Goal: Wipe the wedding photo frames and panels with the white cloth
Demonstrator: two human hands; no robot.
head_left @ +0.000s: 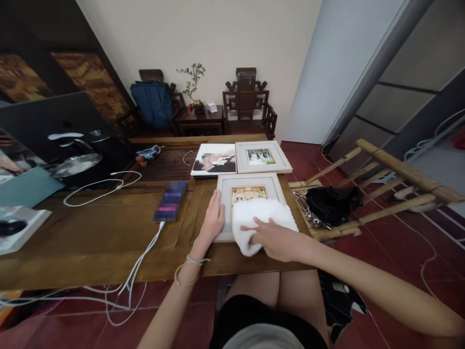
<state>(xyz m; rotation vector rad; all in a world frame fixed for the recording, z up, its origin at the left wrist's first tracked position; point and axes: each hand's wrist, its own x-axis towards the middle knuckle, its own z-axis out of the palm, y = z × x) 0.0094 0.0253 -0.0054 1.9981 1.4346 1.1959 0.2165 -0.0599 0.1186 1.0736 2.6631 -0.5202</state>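
White cloth lies bunched over the near right part of a pale picture frame, pressed flat under the right hand, fingers spread, gripping nothing. Left hand rests open against that frame's left edge. Beyond the frame lie a second frame and an unframed print; left of it, a phone on its cable, all on the wooden table.

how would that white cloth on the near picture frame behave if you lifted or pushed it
The white cloth looks soft and bunched under the right hand, so it would probably flop and weigh little. Pushed, it likely slides over the picture frame.
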